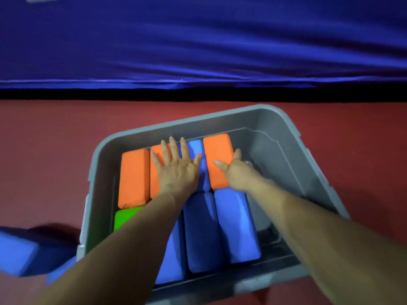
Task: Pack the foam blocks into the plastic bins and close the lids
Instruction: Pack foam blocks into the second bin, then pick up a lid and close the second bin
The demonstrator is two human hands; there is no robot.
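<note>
A grey plastic bin (286,137) sits on the red floor with no lid on it. Inside lie orange foam blocks in the far row, one at the left (133,177), and blue foam blocks (235,223) in the near row. A green block (124,216) shows at the near left corner. My left hand (176,168) lies flat with fingers spread on the second orange block and a narrow blue block. My right hand (235,170) grips the right side of the rightmost orange block (217,159), thumb on top. The bin's right part is bare.
A loose blue foam block (19,254) lies on the red floor left of the bin, blurred. A blue fabric surface (198,40) spans the far side, with a dark gap under it. No lid is in view.
</note>
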